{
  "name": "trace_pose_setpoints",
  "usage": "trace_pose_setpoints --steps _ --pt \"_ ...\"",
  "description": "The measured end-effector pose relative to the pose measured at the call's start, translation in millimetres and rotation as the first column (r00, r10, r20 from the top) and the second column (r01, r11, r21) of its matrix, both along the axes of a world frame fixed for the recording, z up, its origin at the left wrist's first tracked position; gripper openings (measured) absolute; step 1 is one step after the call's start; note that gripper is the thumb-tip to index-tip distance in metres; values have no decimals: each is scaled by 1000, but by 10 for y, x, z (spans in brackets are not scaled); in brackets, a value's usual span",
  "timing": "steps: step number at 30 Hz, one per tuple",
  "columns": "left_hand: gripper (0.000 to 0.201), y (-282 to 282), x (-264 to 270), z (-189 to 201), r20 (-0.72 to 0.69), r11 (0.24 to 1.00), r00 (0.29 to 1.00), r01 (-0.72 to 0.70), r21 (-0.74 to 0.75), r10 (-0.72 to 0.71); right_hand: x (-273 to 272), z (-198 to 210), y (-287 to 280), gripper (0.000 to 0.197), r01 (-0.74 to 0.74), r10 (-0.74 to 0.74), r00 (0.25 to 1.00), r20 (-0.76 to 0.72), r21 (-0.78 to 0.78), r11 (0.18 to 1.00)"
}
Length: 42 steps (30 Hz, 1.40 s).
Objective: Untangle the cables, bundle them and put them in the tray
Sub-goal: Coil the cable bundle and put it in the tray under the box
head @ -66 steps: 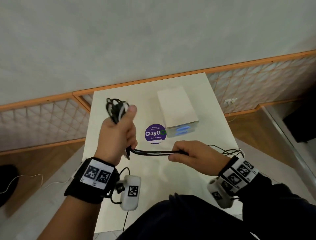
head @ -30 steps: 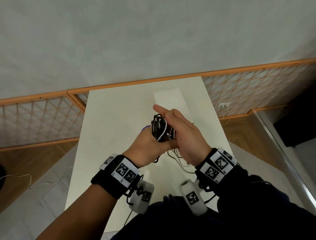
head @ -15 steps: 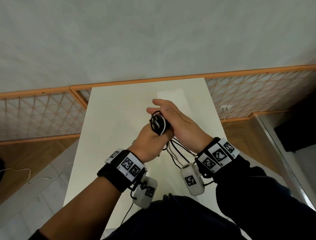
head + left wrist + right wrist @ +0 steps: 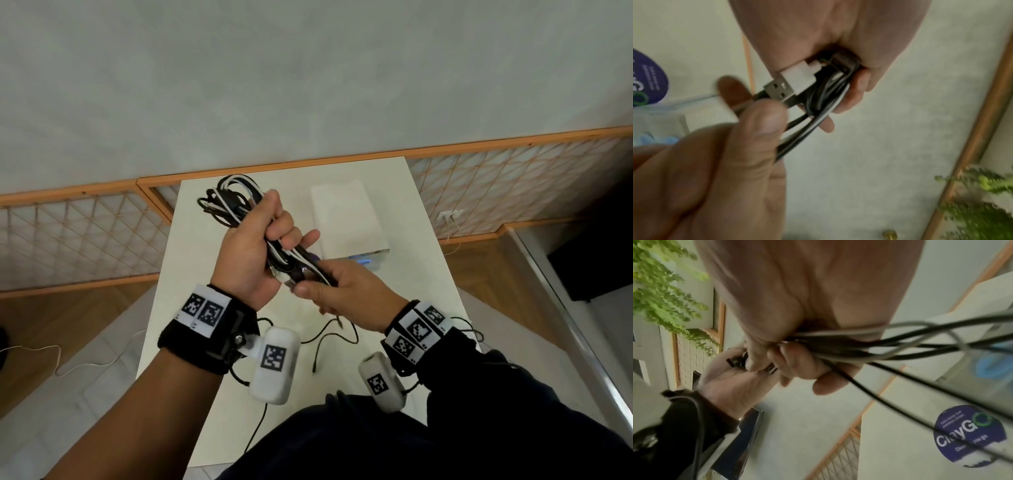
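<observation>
While both hands work above the table, scene left to right:
Floor: wood strip at far left, pale tiles nearer the table; thin white cord (image 4: 51,356) lies on it.
Wall: grey plaster, orange-framed lattice panel (image 4: 78,240) along its base.
Table (image 4: 191,274): white, narrow, far end against the wall.
Left hand (image 4: 253,253): raised over the table, fingers curled tight round the cable bundle (image 4: 229,202).
Cable bundle: black and white loops sticking out above the fist; white USB plug (image 4: 791,82) pokes out below it.
Right hand (image 4: 346,291): just beside the left, thumb and fingers pinching the loose strands running out of the bundle.
Loose cable ends (image 4: 329,335): trail on the table under the wrists.
Tray (image 4: 346,219): white box, right of the hands, on the table.
Sticker (image 4: 970,434): purple, round, on the table by the tray.
Right side: wall socket (image 4: 448,215), wood floor, dark object at the edge.
</observation>
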<state>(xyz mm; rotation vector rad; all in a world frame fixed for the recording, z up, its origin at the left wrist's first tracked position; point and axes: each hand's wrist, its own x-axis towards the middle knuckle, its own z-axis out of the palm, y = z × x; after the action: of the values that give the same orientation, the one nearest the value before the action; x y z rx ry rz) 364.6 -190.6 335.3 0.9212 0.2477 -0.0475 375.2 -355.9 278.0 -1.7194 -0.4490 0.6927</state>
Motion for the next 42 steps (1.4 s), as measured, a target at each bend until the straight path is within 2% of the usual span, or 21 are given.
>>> trace_pose_setpoints --steps 2,4,7,8,9,11,12,15,18,20,25,29,36,39,42 --pt "37 75 4 -8 -31 999 999 -39 -20 38 -29 -52 -47 26 -42 44 999 23 -74 996" --pt "38 148 -2 -41 -70 994 992 -108 3 108 -40 -93 -108 37 -89 93 995 33 -105 990" --pt "40 261 -13 -106 -104 955 969 -199 222 226 -46 -152 -238 42 -114 117 993 14 -130 985" --pt "42 299 -24 -127 -85 911 965 -203 360 249 -47 -171 -294 40 -127 134 991 29 -174 977" --pt "44 342 -42 -156 -56 831 968 -178 526 243 -45 -191 -350 37 -146 165 984 60 -244 959" --pt "50 397 -96 -226 -24 591 990 -64 804 140 -27 -220 -437 29 -173 231 966 120 -368 914" --pt "55 406 -124 -282 -30 509 997 -10 861 70 -20 -232 -467 26 -177 251 958 141 -403 898" --pt "53 374 -187 -406 -91 438 992 118 891 -82 -20 -211 -476 24 -218 334 925 182 -466 858" --pt "22 266 -223 -416 -170 381 939 280 881 -298 -50 -193 -445 25 -258 402 891 213 -490 833" --pt "22 214 -241 -418 -196 384 893 361 850 -406 -52 -183 -442 26 -258 409 883 229 -492 831" --pt "32 44 -269 -438 -237 370 813 475 799 -532 -22 -186 -410 26 -260 387 881 272 -406 876" --pt "39 -16 -285 -451 -227 369 806 476 798 -547 -43 -169 -362 28 -257 356 894 272 -338 905" --pt "18 -16 -276 -531 -349 168 749 517 839 -564 -112 -149 -298 13 -161 302 883 359 -373 914" --pt "13 18 -306 -563 -352 84 765 465 881 -540 -137 -193 -280 25 -148 301 891 339 -409 900" --pt "14 62 -291 -573 -359 34 785 433 901 -505 -167 -181 -257 23 -167 276 910 309 -336 927"
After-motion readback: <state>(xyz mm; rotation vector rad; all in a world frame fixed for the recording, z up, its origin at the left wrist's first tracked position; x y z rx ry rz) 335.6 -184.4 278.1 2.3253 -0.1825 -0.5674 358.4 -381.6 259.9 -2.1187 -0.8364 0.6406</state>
